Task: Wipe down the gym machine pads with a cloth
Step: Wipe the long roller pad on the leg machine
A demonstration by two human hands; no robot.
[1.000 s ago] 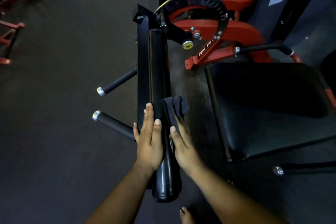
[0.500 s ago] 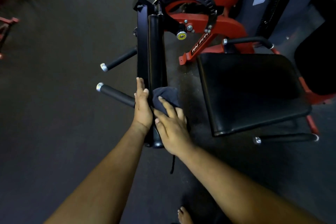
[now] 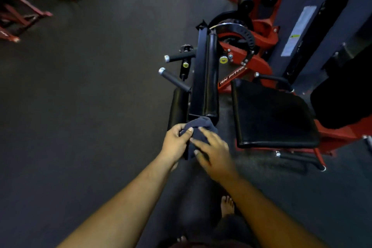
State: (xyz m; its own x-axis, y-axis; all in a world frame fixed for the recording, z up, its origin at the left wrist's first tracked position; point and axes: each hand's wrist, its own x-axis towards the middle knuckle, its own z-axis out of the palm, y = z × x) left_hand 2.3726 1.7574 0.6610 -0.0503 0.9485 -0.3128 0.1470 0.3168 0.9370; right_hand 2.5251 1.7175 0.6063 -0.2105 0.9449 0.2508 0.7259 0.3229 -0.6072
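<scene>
Head view is showing white lettering on the red frame (image 3: 237,80) of the gym machine, reading roughly "AN FITNE", the rest being cut off by the seat. A pale label (image 3: 300,30) is sitting on the dark upright panel at the right, with a small yellow patch on it; its print is too blurred to read.

Both hands are meeting just below the near end of the long black roller pad (image 3: 209,78). The left hand (image 3: 176,143) is clenching around a fold of the dark blue cloth (image 3: 201,127), thumb on top. The right hand (image 3: 213,151) is lying over the cloth with fingers spread, pressing it rather than closing on it. The cloth is bunching between the two hands and touching the pad's near end.

A second, shorter black pad (image 3: 178,104) is standing just left of the long one. Two black handles (image 3: 173,78) with silver caps are sticking out to the left above it. The flat black seat (image 3: 271,115) is lying just right of the long pad, with a narrow strip of floor between them. A curved black plate with holes (image 3: 247,36) is sitting at the pad's far end.

The dark floor (image 3: 90,96) is stretching wide and open to the left. Other red equipment (image 3: 18,16) is standing well apart at the upper left. A bare foot (image 3: 227,205) is showing below, between the forearms.
</scene>
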